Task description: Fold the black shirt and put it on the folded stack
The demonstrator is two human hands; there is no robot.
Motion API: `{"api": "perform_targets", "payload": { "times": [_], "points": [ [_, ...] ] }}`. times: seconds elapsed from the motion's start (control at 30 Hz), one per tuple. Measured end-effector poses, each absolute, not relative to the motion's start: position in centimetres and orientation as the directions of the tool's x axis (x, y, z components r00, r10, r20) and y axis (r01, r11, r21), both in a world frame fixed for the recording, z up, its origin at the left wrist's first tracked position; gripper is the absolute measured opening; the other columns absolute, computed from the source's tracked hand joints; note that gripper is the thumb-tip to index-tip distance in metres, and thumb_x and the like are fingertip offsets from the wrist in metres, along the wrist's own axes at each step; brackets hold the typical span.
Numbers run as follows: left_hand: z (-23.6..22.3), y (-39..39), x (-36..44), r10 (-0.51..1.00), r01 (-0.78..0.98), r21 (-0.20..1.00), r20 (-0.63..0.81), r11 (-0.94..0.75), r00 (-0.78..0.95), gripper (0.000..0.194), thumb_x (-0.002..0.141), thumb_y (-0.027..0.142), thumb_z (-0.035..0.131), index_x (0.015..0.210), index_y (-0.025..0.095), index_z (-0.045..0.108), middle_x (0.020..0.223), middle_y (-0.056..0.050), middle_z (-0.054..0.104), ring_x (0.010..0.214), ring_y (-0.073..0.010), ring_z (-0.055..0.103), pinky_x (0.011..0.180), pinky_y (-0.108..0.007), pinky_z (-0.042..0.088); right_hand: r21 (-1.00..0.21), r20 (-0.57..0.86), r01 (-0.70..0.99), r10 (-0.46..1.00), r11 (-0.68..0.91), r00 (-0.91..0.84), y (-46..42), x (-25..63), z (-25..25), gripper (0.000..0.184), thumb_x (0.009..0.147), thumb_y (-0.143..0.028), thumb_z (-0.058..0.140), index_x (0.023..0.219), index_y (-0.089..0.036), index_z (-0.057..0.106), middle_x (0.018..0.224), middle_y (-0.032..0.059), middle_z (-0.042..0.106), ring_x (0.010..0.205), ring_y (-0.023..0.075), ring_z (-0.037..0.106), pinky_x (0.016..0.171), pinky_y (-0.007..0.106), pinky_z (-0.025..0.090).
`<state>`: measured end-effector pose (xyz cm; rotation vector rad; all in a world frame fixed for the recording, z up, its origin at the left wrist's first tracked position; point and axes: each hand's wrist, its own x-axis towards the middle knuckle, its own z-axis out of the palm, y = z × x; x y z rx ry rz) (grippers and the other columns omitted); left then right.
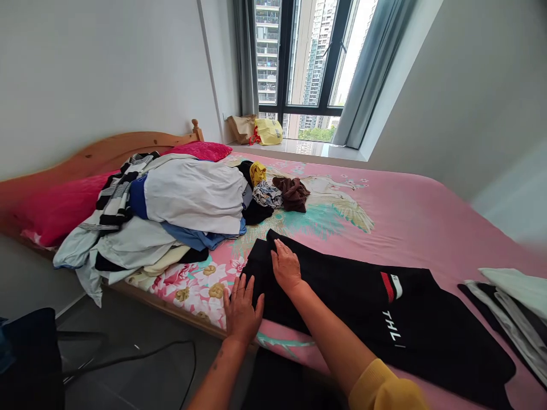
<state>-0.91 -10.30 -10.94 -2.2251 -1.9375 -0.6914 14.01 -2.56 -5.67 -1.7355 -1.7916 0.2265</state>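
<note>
A black garment [363, 307] with white "THL" lettering and a red and white patch lies spread on the pink floral bed sheet [410, 222]. My left hand [241, 307] rests flat on its near left edge, fingers spread. My right hand [285, 265] lies flat on the same end a little further in, fingers stretched out. Neither hand holds anything.
A heap of unfolded clothes [171, 216] covers the bed's left side, with small dark and yellow pieces [273, 191] beyond. Folded clothes [508, 302] sit at the right edge. Pink pillows [60, 208] lean on the wooden headboard. Bags [256, 130] stand on the windowsill. A cable [141, 356] crosses the floor.
</note>
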Motion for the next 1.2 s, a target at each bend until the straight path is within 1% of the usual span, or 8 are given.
{"api": "perform_targets", "payload": {
  "times": [0.17, 0.27, 0.53, 0.73, 0.83, 1.0, 1.1, 1.2],
  "points": [
    [-11.0, -10.4, -1.0, 0.908, 0.956, 0.223, 0.409, -0.191, 0.086, 0.050, 0.088, 0.037, 0.043, 0.135, 0.020, 0.045, 0.144, -0.010, 0.039, 0.135, -0.0268, 0.029, 0.112, -0.052, 0.011, -0.533, 0.112, 0.822, 0.980, 0.199, -0.164, -2.8, 12.8, -7.3, 0.054, 0.090, -0.036, 0.044, 0.139, -0.015, 0.036, 0.144, 0.0121, 0.038, 0.133, 0.0233, 0.033, 0.105, 0.043, 0.032],
    [-11.3, -10.2, -1.1, 0.901, 0.946, 0.257, 0.427, -0.199, 0.074, 0.051, 0.089, 0.038, 0.042, 0.136, 0.019, 0.043, 0.143, -0.011, 0.040, 0.135, -0.0259, 0.029, 0.112, -0.051, 0.010, -0.588, 0.205, 0.775, 0.970, 0.231, -0.133, -4.4, 13.4, -7.3, 0.058, 0.090, -0.033, 0.044, 0.141, -0.011, 0.031, 0.146, 0.0136, 0.034, 0.136, 0.0222, 0.027, 0.109, 0.041, 0.029],
    [-10.5, -9.2, -1.5, 0.910, 0.874, 0.462, 0.411, -0.152, -0.059, 0.042, 0.089, 0.035, 0.039, 0.126, 0.017, 0.052, 0.119, -0.010, 0.061, 0.114, -0.0250, 0.052, 0.106, -0.047, 0.025, -0.704, 0.418, 0.628, 0.908, 0.333, -0.013, -15.5, 15.9, -7.4, 0.028, 0.087, -0.020, 0.046, 0.110, -0.020, 0.062, 0.126, 0.0100, 0.055, 0.127, 0.0235, 0.042, 0.105, 0.046, 0.038],
    [-6.2, -7.5, -0.3, 0.959, 0.917, 0.389, 0.215, 0.089, -0.184, 0.043, 0.080, 0.045, 0.051, 0.116, 0.024, 0.060, 0.097, -0.008, 0.068, 0.097, -0.0316, 0.057, 0.087, -0.047, 0.037, -0.765, 0.448, 0.543, 0.892, 0.346, 0.063, -25.9, 18.5, -10.0, 0.028, 0.084, -0.012, 0.048, 0.100, -0.030, 0.062, 0.106, 0.0048, 0.064, 0.108, 0.0227, 0.057, 0.097, 0.047, 0.046],
    [-5.6, -6.2, -0.6, 0.982, 0.947, 0.309, 0.133, 0.084, -0.130, 0.048, 0.079, 0.049, 0.051, 0.118, 0.024, 0.058, 0.096, -0.008, 0.068, 0.099, -0.0322, 0.058, 0.090, -0.049, 0.034, -0.778, 0.448, 0.532, 0.889, 0.335, 0.096, -28.9, 20.7, -10.1, 0.030, 0.081, -0.010, 0.049, 0.099, -0.031, 0.062, 0.100, 0.0028, 0.066, 0.101, 0.0213, 0.061, 0.089, 0.042, 0.051],
    [-6.1, -4.4, -2.7, 0.996, 0.931, 0.354, -0.006, 0.090, -0.094, 0.046, 0.081, 0.047, 0.045, 0.121, 0.026, 0.055, 0.098, -0.005, 0.068, 0.096, -0.0279, 0.061, 0.087, -0.042, 0.039, -0.796, 0.410, 0.557, 0.889, 0.239, 0.204, -30.5, 24.7, -8.6, 0.028, 0.084, -0.010, 0.046, 0.098, -0.029, 0.061, 0.097, 0.0022, 0.065, 0.096, 0.0196, 0.060, 0.087, 0.039, 0.051],
    [-5.9, -4.5, -2.9, 0.982, 0.959, 0.285, 0.181, -0.001, -0.053, 0.041, 0.081, 0.040, 0.044, 0.116, 0.023, 0.057, 0.103, -0.007, 0.066, 0.102, -0.0293, 0.057, 0.091, -0.044, 0.039, -0.787, 0.414, 0.587, 0.868, 0.191, 0.273, -30.3, 27.0, -7.7, 0.024, 0.086, -0.013, 0.047, 0.099, -0.028, 0.060, 0.100, 0.0030, 0.065, 0.098, 0.0198, 0.059, 0.089, 0.039, 0.049],
    [-5.4, -5.5, 0.2, 0.898, 0.898, 0.334, 0.421, -0.287, 0.130, 0.036, 0.082, 0.033, 0.041, 0.111, 0.018, 0.058, 0.111, -0.009, 0.062, 0.110, -0.0251, 0.053, 0.099, -0.040, 0.037, -0.768, 0.439, 0.626, 0.826, 0.139, 0.354, -29.5, 29.7, -7.1, 0.023, 0.087, -0.017, 0.046, 0.102, -0.027, 0.060, 0.104, 0.0042, 0.064, 0.103, 0.0199, 0.057, 0.094, 0.041, 0.046]
  ]
}}
